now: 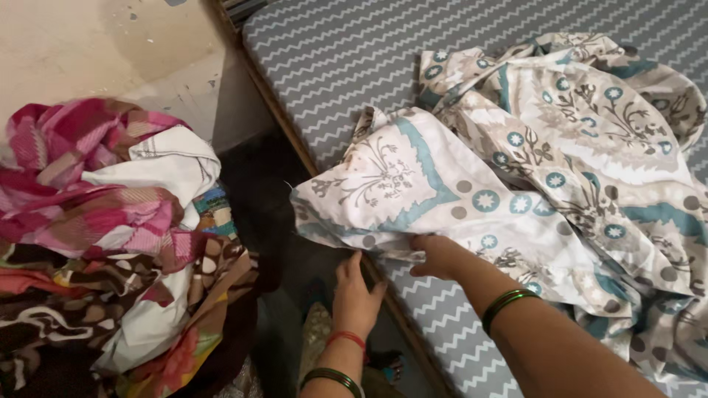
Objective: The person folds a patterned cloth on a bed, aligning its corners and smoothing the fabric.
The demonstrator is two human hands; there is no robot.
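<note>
My right hand (435, 256) fingers pinching the patterned sheet (472, 199) edge on the bed (332, 66), my left hand (355, 291) fingers loosely spread just beneath it, laundry pile (110, 236) at left

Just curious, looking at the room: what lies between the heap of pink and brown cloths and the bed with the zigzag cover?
In the head view, only a dark strip of floor separates the heap from the bed.

We see two bare forearms with no sleeves reaching in from the near edge. The left hand (355, 293) has a thin red thread band (346, 337) at the wrist and, nearer along the forearm, a narrow dark green bangle (331, 377). The right hand (435, 254) has a pair of thin dark green glossy bangles (507, 304) set close together round the wrist. We see no rings.
</note>
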